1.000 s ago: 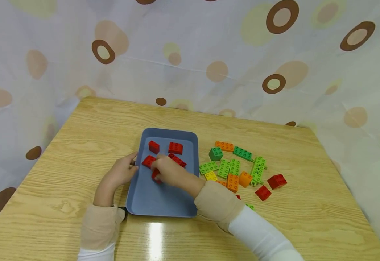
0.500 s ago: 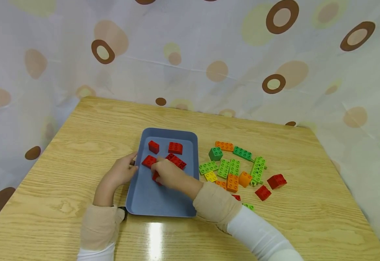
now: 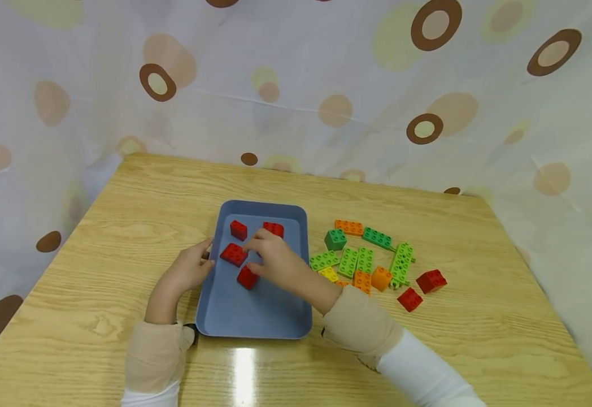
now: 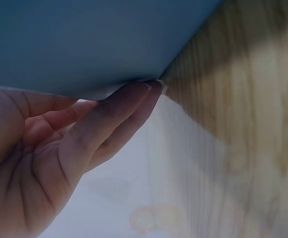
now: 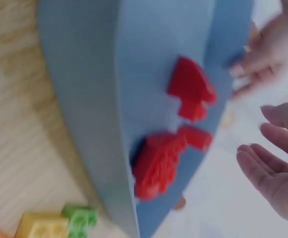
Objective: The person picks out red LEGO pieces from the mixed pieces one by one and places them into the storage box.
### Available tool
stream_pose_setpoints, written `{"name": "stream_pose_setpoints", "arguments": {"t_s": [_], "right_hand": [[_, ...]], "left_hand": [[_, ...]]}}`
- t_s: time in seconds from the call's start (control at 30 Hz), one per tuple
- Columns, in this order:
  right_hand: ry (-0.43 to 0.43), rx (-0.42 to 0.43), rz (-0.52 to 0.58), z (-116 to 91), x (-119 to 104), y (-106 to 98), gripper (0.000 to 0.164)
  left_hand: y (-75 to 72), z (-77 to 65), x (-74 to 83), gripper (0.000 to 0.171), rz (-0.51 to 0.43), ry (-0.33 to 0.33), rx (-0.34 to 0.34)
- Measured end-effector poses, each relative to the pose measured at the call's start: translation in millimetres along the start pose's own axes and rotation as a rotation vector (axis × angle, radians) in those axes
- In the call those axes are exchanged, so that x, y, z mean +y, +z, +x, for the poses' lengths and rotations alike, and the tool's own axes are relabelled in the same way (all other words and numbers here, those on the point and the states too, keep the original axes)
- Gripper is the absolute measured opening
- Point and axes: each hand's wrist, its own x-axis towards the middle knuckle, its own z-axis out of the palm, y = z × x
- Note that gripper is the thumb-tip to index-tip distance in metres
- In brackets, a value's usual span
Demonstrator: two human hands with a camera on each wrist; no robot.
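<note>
Inside the grey-blue tray (image 3: 260, 314) lie several red toy bricks. My right hand (image 3: 281, 263) hovers over them with fingers spread, thumb close to a red brick (image 3: 247, 278) and fingertips near a flat red brick (image 3: 233, 255). In the right wrist view, nothing lies between the right hand's (image 5: 278, 163) fingers. Behind the hand a curved red brick (image 3: 273, 228) partly shows; another red brick there is hidden. My left hand (image 3: 186, 270) rests at the tray's left side. The left wrist view shows its nearly straight fingers (image 4: 104, 116) touching the tray's outer wall (image 4: 84, 44).
A small red brick (image 3: 238, 229) stands at the tray's far left. Right of the tray lie light green, dark green (image 3: 335, 239), yellow and orange (image 3: 349, 227) bricks. Two red bricks (image 3: 431, 281) sit farther right on the wooden table (image 3: 479, 339). A patterned curtain (image 3: 296, 85) hangs behind.
My right hand has let go of the red brick, its fingers have spread, and it has moved slightly right. The brick stays in the tray. The left hand has not moved.
</note>
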Motion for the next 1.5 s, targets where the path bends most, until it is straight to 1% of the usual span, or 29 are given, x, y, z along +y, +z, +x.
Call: {"name": "stream_pose_setpoints", "arguments": {"t_s": [0.1,0.2,0.37,0.47,0.63,0.7,0.77,0.87,1.03,1.1,1.2,1.3,1.4,1.5], "right_hand": [[-0.018,0.145,0.035,-9.1,10.0,-13.3,0.019],[-0.005,0.250,0.043,-21.5,21.5,-24.9,0.018],[0.048,0.354,0.011,-46.6,40.7,-38.2,0.019],[0.101,0.374,0.015,-62.7,50.1,-43.4,0.018],[0.210,0.338,0.033,-94.8,60.5,-48.4,0.017],[0.255,0.304,0.045,-109.0,65.5,-47.7,0.018],[0.298,0.272,0.031,-122.9,70.8,-46.0,0.018],[0.328,0.235,0.026,-142.5,76.1,-42.6,0.019],[0.287,0.194,-0.009,-168.7,79.9,-34.9,0.018],[0.274,0.165,-0.017,-175.6,80.5,-32.1,0.018],[0.298,0.112,-0.007,-183.1,80.9,-28.7,0.020],[0.326,0.078,0.012,-187.3,81.9,-25.2,0.023],[0.345,0.066,0.031,-189.3,83.4,-21.9,0.025],[0.344,0.068,0.036,-189.6,85.3,-18.4,0.026]], "left_hand": [[0.1,0.1,0.9,0.049,0.003,0.003,0.000],[0.4,-0.4,1.4,0.050,-0.002,-0.004,-0.006],[1.3,-1.2,0.7,0.050,-0.007,-0.008,-0.005],[0.3,-2.2,1.1,0.050,-0.009,-0.007,-0.001],[0.1,-3.2,1.2,0.051,-0.019,-0.011,-0.002],[0.3,-3.2,1.2,0.051,-0.021,-0.012,-0.003],[0.3,-3.1,1.8,0.051,-0.019,-0.012,-0.002],[0.1,-2.7,2.3,0.051,-0.002,0.000,0.004],[0.8,-2.2,1.3,0.051,0.024,0.009,0.008],[1.1,-2.5,0.8,0.051,0.026,0.008,0.007],[1.5,-2.6,0.2,0.051,0.027,0.008,0.009],[1.5,-2.6,0.6,0.051,0.025,0.008,0.010],[1.9,-1.9,0.9,0.051,0.025,0.010,0.008],[2.0,-1.5,-0.4,0.051,0.027,0.008,0.009]]}}
